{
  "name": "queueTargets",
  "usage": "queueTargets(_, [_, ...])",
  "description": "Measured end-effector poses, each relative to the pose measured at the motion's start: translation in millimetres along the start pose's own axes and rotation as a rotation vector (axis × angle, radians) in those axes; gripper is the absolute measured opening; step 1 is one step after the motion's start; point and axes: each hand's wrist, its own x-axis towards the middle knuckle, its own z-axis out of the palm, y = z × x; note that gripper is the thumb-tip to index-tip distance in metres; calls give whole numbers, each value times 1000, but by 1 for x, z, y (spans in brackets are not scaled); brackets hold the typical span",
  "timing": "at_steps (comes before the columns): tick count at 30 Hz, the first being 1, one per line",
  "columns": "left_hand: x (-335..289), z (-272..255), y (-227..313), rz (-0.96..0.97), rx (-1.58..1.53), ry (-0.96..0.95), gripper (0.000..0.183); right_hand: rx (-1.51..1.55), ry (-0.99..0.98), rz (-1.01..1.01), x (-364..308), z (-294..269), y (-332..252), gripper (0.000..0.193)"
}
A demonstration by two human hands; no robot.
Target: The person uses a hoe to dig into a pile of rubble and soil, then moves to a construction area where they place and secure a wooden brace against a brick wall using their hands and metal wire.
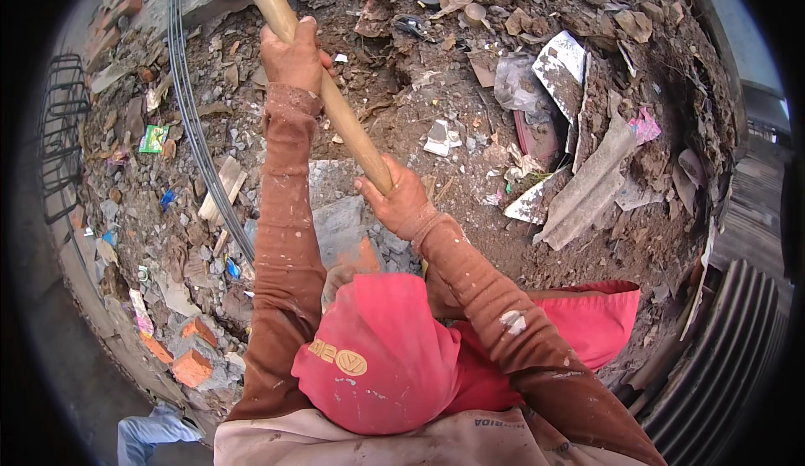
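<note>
A long, light-brown wooden handle runs slantwise from the top edge down to the middle of the view. My left hand is closed around it higher up. Closer to me, my right hand wraps the handle's lower end. Whatever is fixed to the far end lies outside the view or cannot be made out. Below the handle spreads a heap of brown soil and rubble. A grey concrete slab lies just left of my right hand. Both arms wear brown, paint-flecked sleeves, and red clothing covers the lower middle.
Thin steel rods curve along the left side. Farther left are bent rebar frames. Broken bricks lie lower left, near another person's jeans. At right are broken sheet pieces and corrugated sheeting.
</note>
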Motion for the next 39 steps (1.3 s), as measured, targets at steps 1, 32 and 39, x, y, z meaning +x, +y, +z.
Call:
queueTargets(1, [-3,-5,-18,-86,21,4,23,-5,-7,58,-4,1,-4,26])
queueTargets(32, [-37,30,-148,-545,-120,85,27,-258,109,178,6,-18,60,32])
queueTargets(39, [50,23,-62,-107,-301,366,37,-348,-43,-162,142,-48,45,19])
